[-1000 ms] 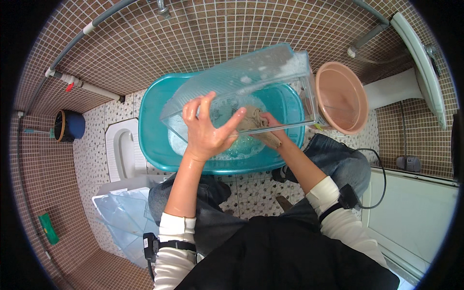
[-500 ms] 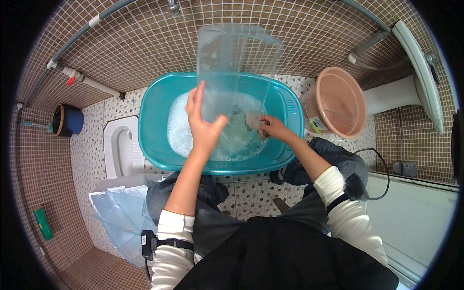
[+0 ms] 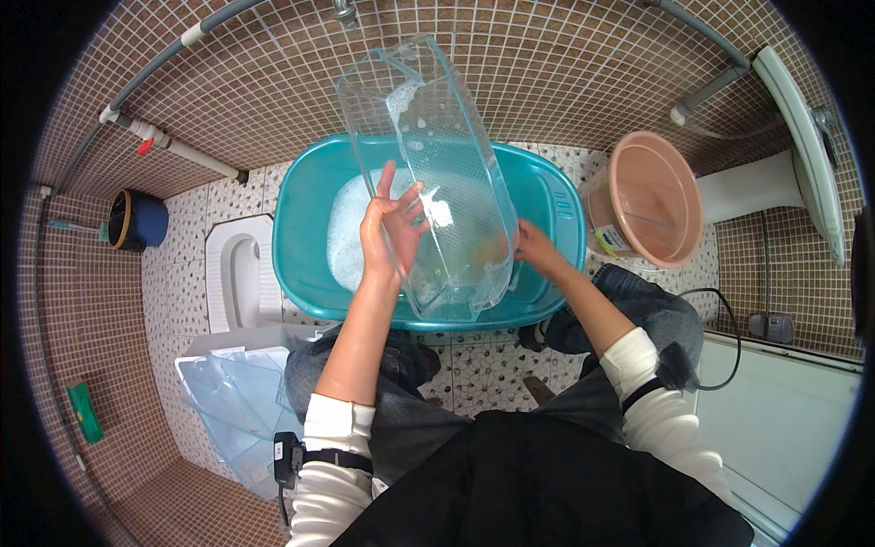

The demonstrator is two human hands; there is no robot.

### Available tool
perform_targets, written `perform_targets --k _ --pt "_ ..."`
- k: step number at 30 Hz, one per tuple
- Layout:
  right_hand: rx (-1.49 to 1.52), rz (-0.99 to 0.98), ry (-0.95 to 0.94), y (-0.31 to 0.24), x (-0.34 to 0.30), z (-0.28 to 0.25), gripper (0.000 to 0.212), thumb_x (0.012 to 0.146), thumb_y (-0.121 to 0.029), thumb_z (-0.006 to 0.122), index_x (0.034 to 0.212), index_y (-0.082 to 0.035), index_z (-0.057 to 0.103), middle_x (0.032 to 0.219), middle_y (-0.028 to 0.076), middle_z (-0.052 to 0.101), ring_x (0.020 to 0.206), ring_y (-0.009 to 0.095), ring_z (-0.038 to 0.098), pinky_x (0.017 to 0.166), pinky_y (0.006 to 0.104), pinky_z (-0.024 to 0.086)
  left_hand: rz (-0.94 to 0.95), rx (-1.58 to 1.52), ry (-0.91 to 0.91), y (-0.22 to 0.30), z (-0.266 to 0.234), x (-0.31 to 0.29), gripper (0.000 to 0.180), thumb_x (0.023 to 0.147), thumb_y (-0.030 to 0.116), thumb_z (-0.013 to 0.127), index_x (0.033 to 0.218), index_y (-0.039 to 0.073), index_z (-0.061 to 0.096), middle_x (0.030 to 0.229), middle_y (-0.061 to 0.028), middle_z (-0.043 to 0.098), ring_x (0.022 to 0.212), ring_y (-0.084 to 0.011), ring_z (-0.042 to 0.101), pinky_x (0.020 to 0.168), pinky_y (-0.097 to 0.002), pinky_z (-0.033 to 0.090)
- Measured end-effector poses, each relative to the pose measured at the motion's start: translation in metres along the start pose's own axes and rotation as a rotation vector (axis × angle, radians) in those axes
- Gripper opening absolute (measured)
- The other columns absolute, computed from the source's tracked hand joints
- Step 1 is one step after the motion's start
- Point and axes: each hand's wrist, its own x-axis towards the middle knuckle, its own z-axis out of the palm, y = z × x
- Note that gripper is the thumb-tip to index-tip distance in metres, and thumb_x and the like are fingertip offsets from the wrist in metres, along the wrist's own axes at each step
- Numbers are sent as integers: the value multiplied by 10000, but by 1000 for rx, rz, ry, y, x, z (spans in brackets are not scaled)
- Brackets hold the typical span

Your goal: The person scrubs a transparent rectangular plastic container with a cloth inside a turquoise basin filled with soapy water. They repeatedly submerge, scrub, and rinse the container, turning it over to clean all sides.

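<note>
A large clear plastic drawer, with foam patches on its wall, is tilted above a teal tub. White suds float in the tub's water. My left hand has hold of the drawer's left side, thumb and spread fingers on either side of the wall. At the drawer's right edge is my right hand, its fingertips partly hidden by the plastic. Pinched in it is a beige cloth, blurred through the clear wall.
A pink bucket stands right of the tub, by a pedestal washbasin. Left of the tub is a squat toilet. More clear plastic pieces lie near my left leg. A dark blue bin sits by the left wall.
The drawer has come down and toward me, tilting so its lower end sits over the tub's near side. My left hand has shifted slightly; the right hand is now beside the drawer's edge.
</note>
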Motion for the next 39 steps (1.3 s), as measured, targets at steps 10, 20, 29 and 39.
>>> perform_targets --k 10,20,29,39 --pt "-61 -378 -109 -138 -98 21 775 803 -318 612 1406 -142 158 1332 149 341 1142 248 425 877 364 413 121 -23 -119 -7 0 1 725 703 254 493 1385 167 263 1232 -193 424 1053 -272 457 931 -434 353" --pt "-771 -494 -4 -164 -91 24 971 617 -135 670 1420 -229 132 1358 223 278 1229 356 325 992 420 323 143 -110 -68 5 -3 16 576 768 174 422 1320 31 340 1373 -176 327 1287 -294 287 1047 -462 228" --pt "-885 -500 -47 -158 -103 5 931 648 -167 668 1414 -262 147 1365 273 258 1293 389 236 1029 452 275 277 -379 -135 39 -10 24 592 889 379 357 1337 -3 290 1428 -141 245 1324 -268 225 1079 -444 165" --pt "34 -461 147 -189 -99 -23 685 757 -223 477 1394 -129 244 1327 114 335 1127 231 415 883 379 381 -438 194 -324 -44 43 -7 595 913 428 387 1304 -18 334 1267 -195 447 1133 -292 473 971 -373 352"
